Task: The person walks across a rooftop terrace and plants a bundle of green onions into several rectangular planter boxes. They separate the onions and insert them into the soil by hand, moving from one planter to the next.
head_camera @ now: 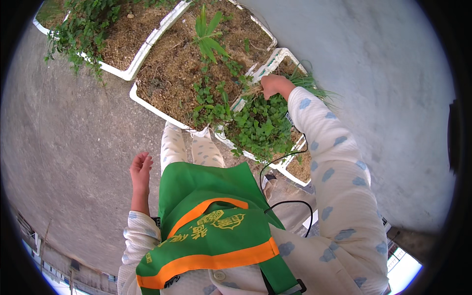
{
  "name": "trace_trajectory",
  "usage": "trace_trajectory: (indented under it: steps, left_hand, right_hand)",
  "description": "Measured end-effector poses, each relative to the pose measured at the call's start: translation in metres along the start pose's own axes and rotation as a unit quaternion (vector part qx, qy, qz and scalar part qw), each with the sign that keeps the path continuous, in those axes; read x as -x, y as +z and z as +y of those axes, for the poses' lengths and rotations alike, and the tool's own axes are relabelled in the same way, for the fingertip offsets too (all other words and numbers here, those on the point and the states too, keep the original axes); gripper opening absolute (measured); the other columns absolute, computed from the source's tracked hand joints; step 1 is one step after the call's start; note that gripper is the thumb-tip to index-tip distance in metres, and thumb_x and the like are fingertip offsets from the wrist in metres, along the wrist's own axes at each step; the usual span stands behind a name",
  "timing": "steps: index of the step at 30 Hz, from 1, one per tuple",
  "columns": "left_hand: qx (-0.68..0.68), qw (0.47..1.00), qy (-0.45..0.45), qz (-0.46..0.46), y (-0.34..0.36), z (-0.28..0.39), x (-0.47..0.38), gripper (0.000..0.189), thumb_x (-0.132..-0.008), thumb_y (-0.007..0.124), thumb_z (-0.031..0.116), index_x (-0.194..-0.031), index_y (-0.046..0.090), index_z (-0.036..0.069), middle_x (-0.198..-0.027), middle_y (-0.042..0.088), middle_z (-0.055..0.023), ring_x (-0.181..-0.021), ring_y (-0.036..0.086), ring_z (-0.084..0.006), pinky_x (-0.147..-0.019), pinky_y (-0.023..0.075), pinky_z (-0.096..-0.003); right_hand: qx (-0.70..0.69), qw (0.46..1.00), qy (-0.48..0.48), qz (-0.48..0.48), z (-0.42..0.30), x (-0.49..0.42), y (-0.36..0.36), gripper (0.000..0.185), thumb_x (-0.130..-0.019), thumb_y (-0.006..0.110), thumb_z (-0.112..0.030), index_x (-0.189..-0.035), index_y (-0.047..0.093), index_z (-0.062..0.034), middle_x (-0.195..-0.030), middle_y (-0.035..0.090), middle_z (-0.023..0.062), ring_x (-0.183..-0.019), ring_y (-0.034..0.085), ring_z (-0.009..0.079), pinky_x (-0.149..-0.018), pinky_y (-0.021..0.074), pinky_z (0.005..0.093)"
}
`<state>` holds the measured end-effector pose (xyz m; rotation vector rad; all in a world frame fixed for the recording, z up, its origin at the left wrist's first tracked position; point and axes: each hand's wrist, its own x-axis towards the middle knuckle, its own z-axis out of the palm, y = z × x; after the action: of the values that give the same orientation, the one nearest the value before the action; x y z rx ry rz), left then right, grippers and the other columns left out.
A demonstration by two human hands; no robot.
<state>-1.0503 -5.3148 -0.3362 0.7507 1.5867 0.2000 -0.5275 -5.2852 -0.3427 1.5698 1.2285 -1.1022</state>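
My right hand [273, 86] reaches forward over the planters, its fingers closed around a bunch of dry, straw-coloured stems [254, 89]. Long green grass-like leaves [308, 83] spread beyond the wrist; whether they join the held stems is hidden. Below the hand, a low leafy green plant [261, 127] fills a white foam box. My left hand [141, 166] hangs beside the green apron [206, 184], over the concrete, fingers loosely curled with nothing visible in them. Ahead, a wide white foam planter [156, 107] holds brown soil and a young broad-leaved plant [208, 37].
More white foam planters [110, 70] with a trailing leafy vine [79, 37] stand at the upper left. A pale wall [391, 92] rises on the right. A black cable [282, 158] loops between the right arm and the apron. Concrete ground [81, 129] lies at left.
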Motion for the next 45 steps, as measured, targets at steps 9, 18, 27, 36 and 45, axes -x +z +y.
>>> trace_trajectory:
  steps: [9, 18, 27, 36, 45]
  left_hand:
    - [0.008, 1.0, -0.005, -0.004, -0.002, 0.012, 0.003, 0.018, -0.089, 0.061, 0.016, -0.105, 0.061, 0.009, -0.091, 0.062, 0.0037, -0.079, 0.056, -0.0063, -0.071, 0.0423, -0.023]
    - [-0.008, 1.0, 0.009, -0.005, 0.0, 0.017, 0.007, 0.017, -0.089, 0.061, 0.015, -0.105, 0.061, 0.01, -0.09, 0.062, 0.0039, -0.078, 0.056, -0.0055, -0.069, 0.0417, -0.022]
    - [-0.023, 0.998, 0.031, -0.042, 0.025, 0.026, 0.008, 0.016, -0.088, 0.062, 0.014, -0.104, 0.061, 0.009, -0.087, 0.061, 0.0041, -0.076, 0.055, -0.0052, -0.067, 0.0413, -0.0214]
    - [-0.038, 0.998, 0.038, -0.044, 0.027, 0.029, 0.009, 0.017, -0.088, 0.063, 0.014, -0.104, 0.061, 0.009, -0.087, 0.061, 0.0047, -0.076, 0.055, -0.0051, -0.067, 0.0413, -0.0216]
    - [-0.051, 0.997, 0.03, -0.046, 0.033, 0.022, 0.008, 0.016, -0.088, 0.062, 0.013, -0.104, 0.062, 0.01, -0.087, 0.061, 0.0049, -0.076, 0.056, -0.0048, -0.066, 0.042, -0.022]
  right_hand:
    - [-0.064, 0.991, 0.052, 0.108, -0.012, 0.017, 0.018, 0.042, -0.066, 0.069, -0.022, -0.103, 0.066, -0.0015, -0.104, 0.066, 0.0172, -0.098, 0.063, 0.0335, -0.082, 0.0512, 0.0416]
    - [-0.398, 0.87, -0.024, 0.291, 0.091, 0.081, -0.039, 0.046, -0.073, 0.07, -0.03, -0.102, 0.063, 0.0049, -0.094, 0.066, 0.0189, -0.086, 0.064, 0.028, -0.08, 0.0484, 0.0372]
    - [-0.244, 0.943, -0.027, 0.224, 0.11, 0.154, -0.031, 0.042, -0.071, 0.073, -0.029, -0.098, 0.065, 0.0026, -0.088, 0.067, 0.0181, -0.083, 0.064, 0.0302, -0.076, 0.0492, 0.0381]
    - [-0.167, 0.971, 0.008, 0.173, 0.065, 0.099, 0.027, 0.042, -0.067, 0.079, -0.033, -0.095, 0.067, -0.0033, -0.094, 0.068, 0.0152, -0.092, 0.064, 0.0331, -0.077, 0.0516, 0.0446]
    - [-0.138, 0.977, 0.048, 0.155, 0.082, 0.08, 0.06, 0.039, -0.065, 0.081, -0.033, -0.089, 0.067, -0.0049, -0.091, 0.068, 0.0128, -0.091, 0.064, 0.0327, -0.076, 0.0518, 0.0442]
